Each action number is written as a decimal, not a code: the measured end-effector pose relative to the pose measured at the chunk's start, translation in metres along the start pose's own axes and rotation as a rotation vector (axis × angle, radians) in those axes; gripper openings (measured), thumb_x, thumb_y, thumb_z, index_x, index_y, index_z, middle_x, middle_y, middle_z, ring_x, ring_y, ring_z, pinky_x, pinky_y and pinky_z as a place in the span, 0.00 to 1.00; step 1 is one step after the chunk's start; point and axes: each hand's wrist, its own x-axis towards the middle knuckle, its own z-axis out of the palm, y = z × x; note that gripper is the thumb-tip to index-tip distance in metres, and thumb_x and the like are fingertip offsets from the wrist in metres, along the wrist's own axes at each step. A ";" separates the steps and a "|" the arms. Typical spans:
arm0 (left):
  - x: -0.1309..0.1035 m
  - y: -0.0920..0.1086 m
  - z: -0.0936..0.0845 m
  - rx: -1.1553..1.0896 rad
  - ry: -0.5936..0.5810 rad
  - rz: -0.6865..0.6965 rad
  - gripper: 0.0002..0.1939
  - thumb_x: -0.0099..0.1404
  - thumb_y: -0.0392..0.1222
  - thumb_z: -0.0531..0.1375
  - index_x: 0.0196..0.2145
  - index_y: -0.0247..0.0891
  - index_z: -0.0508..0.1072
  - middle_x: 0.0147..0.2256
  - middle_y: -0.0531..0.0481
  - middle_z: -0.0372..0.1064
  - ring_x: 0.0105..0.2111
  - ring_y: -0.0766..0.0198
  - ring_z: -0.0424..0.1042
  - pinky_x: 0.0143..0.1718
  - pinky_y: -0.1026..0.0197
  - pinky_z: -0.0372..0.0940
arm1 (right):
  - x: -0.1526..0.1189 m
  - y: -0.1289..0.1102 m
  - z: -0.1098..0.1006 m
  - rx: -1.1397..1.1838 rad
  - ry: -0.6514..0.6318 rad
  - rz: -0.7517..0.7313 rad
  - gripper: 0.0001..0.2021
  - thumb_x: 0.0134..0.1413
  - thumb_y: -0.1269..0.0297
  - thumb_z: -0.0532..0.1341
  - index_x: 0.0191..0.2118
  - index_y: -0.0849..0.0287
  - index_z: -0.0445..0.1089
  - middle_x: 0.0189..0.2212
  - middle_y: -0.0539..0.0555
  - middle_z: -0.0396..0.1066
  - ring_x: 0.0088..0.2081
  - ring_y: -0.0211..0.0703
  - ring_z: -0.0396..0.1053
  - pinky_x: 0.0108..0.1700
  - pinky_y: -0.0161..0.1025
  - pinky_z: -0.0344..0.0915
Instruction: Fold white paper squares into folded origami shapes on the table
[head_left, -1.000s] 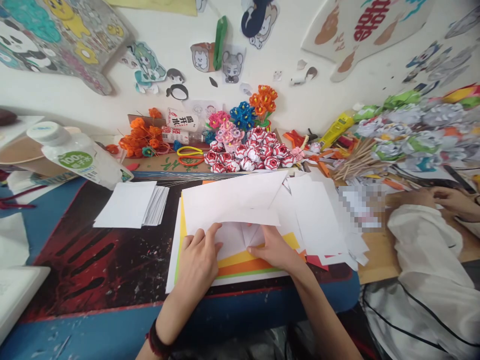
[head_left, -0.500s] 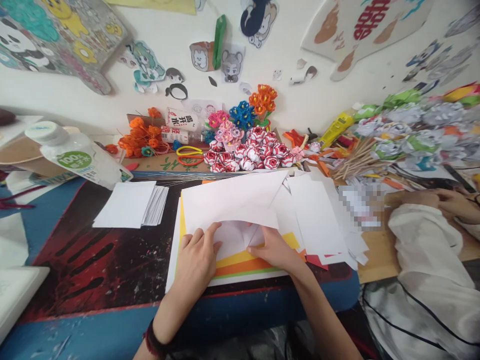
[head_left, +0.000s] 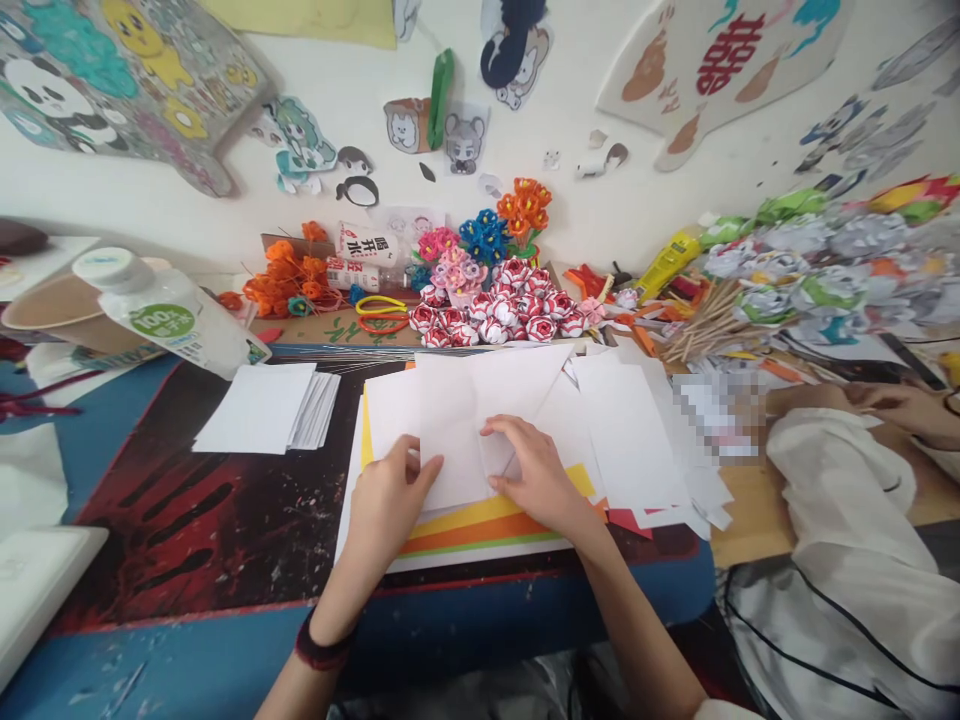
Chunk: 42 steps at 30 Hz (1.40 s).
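Note:
A white sheet with creases (head_left: 450, 420) stands partly raised over a stack of white, yellow, orange and green paper (head_left: 480, 530) at the middle of the table. My left hand (head_left: 390, 495) is at the sheet's left edge, thumb and fingers curved toward each other with the edge between them. On the right, my right hand (head_left: 536, 470) has its thumb and index finger apart at the sheet's right edge, touching the paper. The other fingers of my right hand are partly hidden behind the front ones.
Small white squares (head_left: 255, 408) are piled at left, near a tilted bottle (head_left: 165, 315). Loose white sheets (head_left: 630, 430) lie at right. Red-white paper flowers (head_left: 510, 305) line the back. At right, a person's white sleeve (head_left: 840, 500) rests by a wooden surface (head_left: 750, 530).
The white sheet has turned from lying wide across the stack to a narrower, more upright position. My left hand has shifted slightly left, and my right hand has risen along the paper.

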 end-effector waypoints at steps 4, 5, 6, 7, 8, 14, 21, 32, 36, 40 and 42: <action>-0.001 0.002 -0.001 0.158 -0.017 -0.008 0.18 0.63 0.54 0.54 0.23 0.40 0.62 0.20 0.54 0.66 0.23 0.62 0.66 0.26 0.64 0.50 | 0.000 0.000 0.003 -0.071 -0.005 -0.020 0.26 0.46 0.73 0.59 0.53 0.49 0.61 0.57 0.54 0.61 0.59 0.49 0.58 0.57 0.51 0.52; -0.002 0.002 -0.002 0.170 -0.042 -0.008 0.19 0.63 0.55 0.55 0.22 0.40 0.61 0.20 0.53 0.66 0.23 0.62 0.66 0.26 0.64 0.49 | 0.000 0.000 0.004 -0.083 -0.007 -0.023 0.26 0.46 0.73 0.59 0.53 0.49 0.61 0.58 0.54 0.61 0.60 0.49 0.57 0.57 0.50 0.52; -0.002 0.002 -0.002 0.182 -0.070 -0.008 0.20 0.62 0.56 0.55 0.21 0.40 0.61 0.20 0.53 0.66 0.23 0.62 0.66 0.26 0.64 0.49 | -0.001 0.000 0.004 -0.092 -0.007 -0.027 0.26 0.47 0.73 0.59 0.54 0.49 0.60 0.58 0.54 0.60 0.60 0.49 0.57 0.57 0.50 0.52; -0.003 0.002 -0.003 0.197 -0.095 -0.009 0.20 0.62 0.57 0.55 0.21 0.40 0.61 0.20 0.52 0.66 0.24 0.62 0.66 0.25 0.64 0.48 | -0.001 0.000 0.005 -0.099 -0.007 -0.031 0.27 0.47 0.74 0.59 0.54 0.49 0.60 0.58 0.54 0.60 0.60 0.49 0.57 0.57 0.50 0.52; -0.003 0.002 -0.004 0.216 -0.111 -0.014 0.21 0.62 0.57 0.55 0.20 0.40 0.61 0.21 0.52 0.67 0.24 0.61 0.66 0.25 0.64 0.47 | -0.002 0.001 0.005 -0.103 -0.006 -0.034 0.27 0.47 0.74 0.59 0.54 0.49 0.59 0.58 0.54 0.60 0.60 0.48 0.57 0.57 0.50 0.52; -0.005 0.003 -0.006 0.374 -0.058 0.020 0.20 0.64 0.56 0.53 0.21 0.40 0.65 0.23 0.50 0.70 0.25 0.60 0.68 0.25 0.63 0.44 | -0.003 0.001 0.006 -0.117 -0.015 -0.031 0.26 0.47 0.73 0.58 0.54 0.49 0.59 0.59 0.54 0.59 0.60 0.48 0.56 0.58 0.50 0.51; -0.004 0.001 -0.004 0.438 -0.035 0.030 0.20 0.64 0.58 0.53 0.24 0.41 0.68 0.27 0.48 0.73 0.27 0.58 0.70 0.25 0.63 0.46 | -0.003 -0.001 0.003 -0.139 -0.032 -0.040 0.23 0.50 0.71 0.57 0.53 0.51 0.59 0.59 0.55 0.59 0.60 0.49 0.56 0.57 0.51 0.52; 0.005 -0.003 -0.007 0.391 -0.080 0.014 0.21 0.63 0.61 0.52 0.24 0.42 0.69 0.27 0.48 0.72 0.28 0.55 0.70 0.25 0.63 0.46 | -0.005 0.011 0.014 -0.144 -0.047 0.039 0.24 0.53 0.65 0.61 0.56 0.48 0.62 0.55 0.57 0.65 0.62 0.59 0.54 0.60 0.58 0.50; 0.005 -0.004 -0.009 0.381 -0.096 0.030 0.21 0.63 0.61 0.53 0.25 0.42 0.67 0.26 0.49 0.71 0.27 0.57 0.69 0.25 0.63 0.46 | -0.004 0.014 0.011 -0.150 -0.039 0.023 0.27 0.51 0.64 0.62 0.58 0.50 0.59 0.57 0.59 0.64 0.61 0.59 0.55 0.60 0.58 0.50; 0.005 0.000 -0.012 0.297 -0.093 0.055 0.20 0.64 0.60 0.52 0.25 0.41 0.64 0.25 0.51 0.69 0.25 0.61 0.67 0.25 0.64 0.45 | -0.002 0.012 0.004 -0.118 -0.035 -0.031 0.25 0.54 0.64 0.59 0.58 0.54 0.57 0.58 0.59 0.61 0.61 0.53 0.56 0.59 0.53 0.51; 0.006 0.002 -0.012 0.266 -0.082 0.029 0.20 0.64 0.58 0.51 0.24 0.41 0.62 0.24 0.51 0.68 0.25 0.61 0.66 0.25 0.64 0.44 | -0.001 0.009 0.003 -0.094 -0.012 -0.033 0.22 0.56 0.66 0.57 0.56 0.51 0.58 0.57 0.56 0.63 0.59 0.50 0.58 0.58 0.51 0.52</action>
